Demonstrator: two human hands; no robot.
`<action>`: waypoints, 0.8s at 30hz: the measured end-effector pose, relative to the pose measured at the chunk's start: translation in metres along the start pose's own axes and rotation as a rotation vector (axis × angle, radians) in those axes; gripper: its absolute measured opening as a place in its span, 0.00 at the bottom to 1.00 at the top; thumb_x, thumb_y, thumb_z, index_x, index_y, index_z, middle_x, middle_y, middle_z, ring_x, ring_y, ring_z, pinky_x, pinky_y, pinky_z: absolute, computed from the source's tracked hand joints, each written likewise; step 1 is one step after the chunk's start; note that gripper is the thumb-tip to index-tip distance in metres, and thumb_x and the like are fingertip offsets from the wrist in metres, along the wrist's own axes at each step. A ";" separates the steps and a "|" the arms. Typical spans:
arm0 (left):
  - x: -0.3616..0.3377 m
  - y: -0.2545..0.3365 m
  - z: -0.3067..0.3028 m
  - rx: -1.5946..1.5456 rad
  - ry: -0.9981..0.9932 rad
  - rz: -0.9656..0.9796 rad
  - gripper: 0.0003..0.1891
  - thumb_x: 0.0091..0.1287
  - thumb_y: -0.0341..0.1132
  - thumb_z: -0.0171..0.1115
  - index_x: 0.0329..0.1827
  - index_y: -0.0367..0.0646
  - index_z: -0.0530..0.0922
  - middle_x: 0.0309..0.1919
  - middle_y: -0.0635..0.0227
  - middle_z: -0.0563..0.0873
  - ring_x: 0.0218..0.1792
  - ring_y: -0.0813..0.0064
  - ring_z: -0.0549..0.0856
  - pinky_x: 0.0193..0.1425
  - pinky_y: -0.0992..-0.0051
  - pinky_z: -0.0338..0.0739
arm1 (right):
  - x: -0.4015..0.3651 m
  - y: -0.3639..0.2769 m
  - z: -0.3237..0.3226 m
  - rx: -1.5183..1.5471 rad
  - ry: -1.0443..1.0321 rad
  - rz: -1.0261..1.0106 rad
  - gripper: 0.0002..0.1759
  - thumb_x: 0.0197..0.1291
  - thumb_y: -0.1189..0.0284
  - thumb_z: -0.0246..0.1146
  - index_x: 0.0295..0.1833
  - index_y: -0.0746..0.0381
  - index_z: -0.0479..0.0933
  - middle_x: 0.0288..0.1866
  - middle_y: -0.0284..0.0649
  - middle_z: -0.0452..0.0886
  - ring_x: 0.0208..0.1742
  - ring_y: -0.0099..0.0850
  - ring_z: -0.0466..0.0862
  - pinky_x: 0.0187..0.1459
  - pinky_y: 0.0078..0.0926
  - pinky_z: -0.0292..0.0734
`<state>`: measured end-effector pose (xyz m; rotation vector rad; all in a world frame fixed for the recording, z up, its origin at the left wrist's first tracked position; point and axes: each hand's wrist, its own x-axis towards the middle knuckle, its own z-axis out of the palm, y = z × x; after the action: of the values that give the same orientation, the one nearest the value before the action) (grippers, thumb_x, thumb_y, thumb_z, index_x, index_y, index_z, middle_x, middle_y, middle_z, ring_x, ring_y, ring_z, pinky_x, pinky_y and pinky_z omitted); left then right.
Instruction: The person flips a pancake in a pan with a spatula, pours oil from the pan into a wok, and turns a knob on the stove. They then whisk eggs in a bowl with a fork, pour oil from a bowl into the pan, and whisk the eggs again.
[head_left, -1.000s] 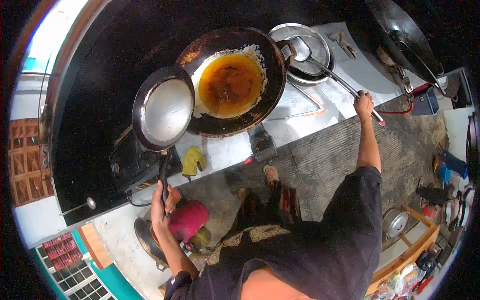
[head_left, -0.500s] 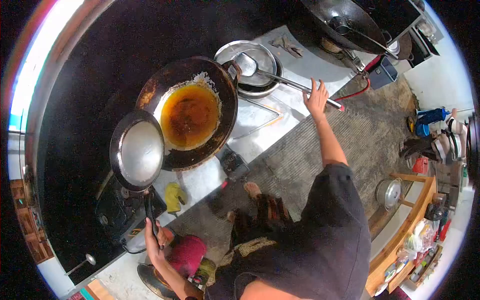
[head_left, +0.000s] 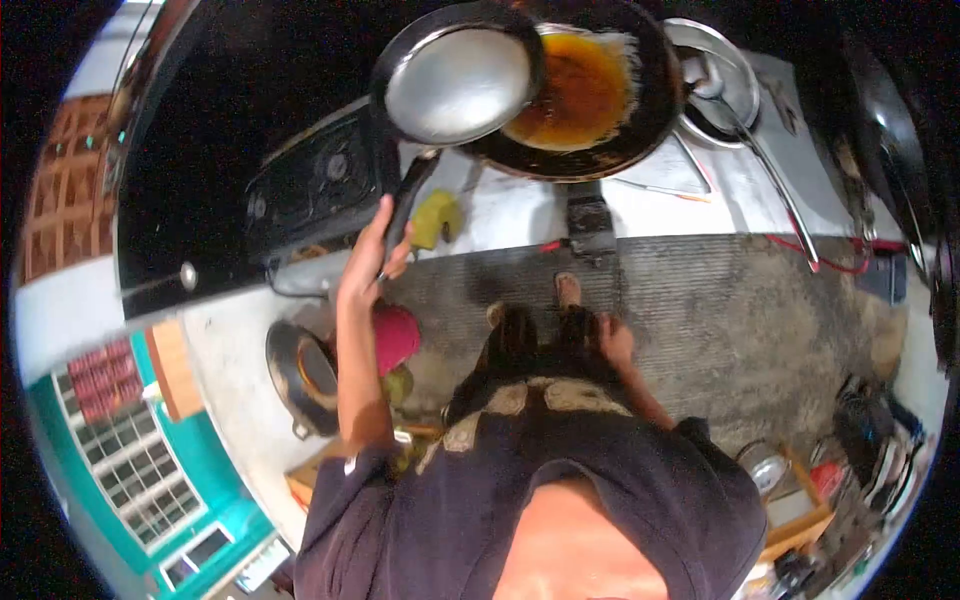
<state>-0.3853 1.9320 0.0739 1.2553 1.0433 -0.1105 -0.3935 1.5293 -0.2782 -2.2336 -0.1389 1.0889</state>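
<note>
My left hand is wrapped round the black handle of a frying pan, raised at the upper middle. The pan's pale grey inside faces up, and its right side overlaps a large dark wok. Amber-brown oil lies in the wok, with a whitish crust round it. My right hand hangs low beside my leg, fingers loosely bent and blurred, with nothing seen in it. A long-handled ladle rests with its bowl in a metal basin right of the wok.
A black gas stove stands left of the pan. A yellow-green cloth lies on the pale counter. Below the counter are a second wok and a magenta container. Another wok is at far right.
My right hand has left the ladle's handle and dropped to my side. My view has swung left. My left hand still holds the frying pan up beside the wok.
</note>
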 end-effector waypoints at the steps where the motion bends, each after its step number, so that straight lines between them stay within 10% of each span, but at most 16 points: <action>1: 0.005 -0.001 -0.005 0.026 -0.024 0.020 0.26 0.69 0.61 0.45 0.33 0.44 0.73 0.10 0.77 0.68 0.07 0.86 0.60 0.11 0.83 0.53 | 0.004 -0.013 0.015 -0.005 0.036 -0.142 0.30 0.62 0.49 0.53 0.61 0.59 0.67 0.35 0.51 0.82 0.39 0.57 0.81 0.39 0.46 0.76; 10: 0.035 0.008 -0.030 0.152 -0.123 0.058 0.26 0.69 0.60 0.44 0.30 0.45 0.73 0.11 0.79 0.68 0.08 0.87 0.61 0.12 0.83 0.55 | 0.106 -0.235 0.079 -0.334 -0.015 -0.780 0.38 0.55 0.57 0.61 0.68 0.59 0.56 0.58 0.58 0.68 0.56 0.53 0.72 0.51 0.47 0.73; 22: 0.075 0.018 -0.120 0.236 -0.319 0.123 0.22 0.70 0.54 0.49 0.30 0.43 0.73 0.12 0.75 0.70 0.10 0.86 0.65 0.14 0.83 0.56 | 0.194 -0.349 0.242 -0.402 0.149 -0.334 0.50 0.47 0.50 0.67 0.72 0.56 0.52 0.71 0.62 0.49 0.67 0.60 0.59 0.63 0.48 0.63; 24: 0.076 0.014 -0.134 0.260 -0.359 0.159 0.22 0.70 0.53 0.49 0.30 0.42 0.73 0.12 0.75 0.70 0.11 0.86 0.65 0.15 0.83 0.57 | 0.217 -0.323 0.266 -0.428 0.218 -0.416 0.42 0.47 0.54 0.67 0.67 0.56 0.61 0.63 0.59 0.63 0.61 0.51 0.69 0.56 0.45 0.70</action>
<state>-0.4122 2.0808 0.0394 1.4830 0.6305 -0.3451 -0.3924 1.9947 -0.3535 -2.5180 -0.7673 0.6266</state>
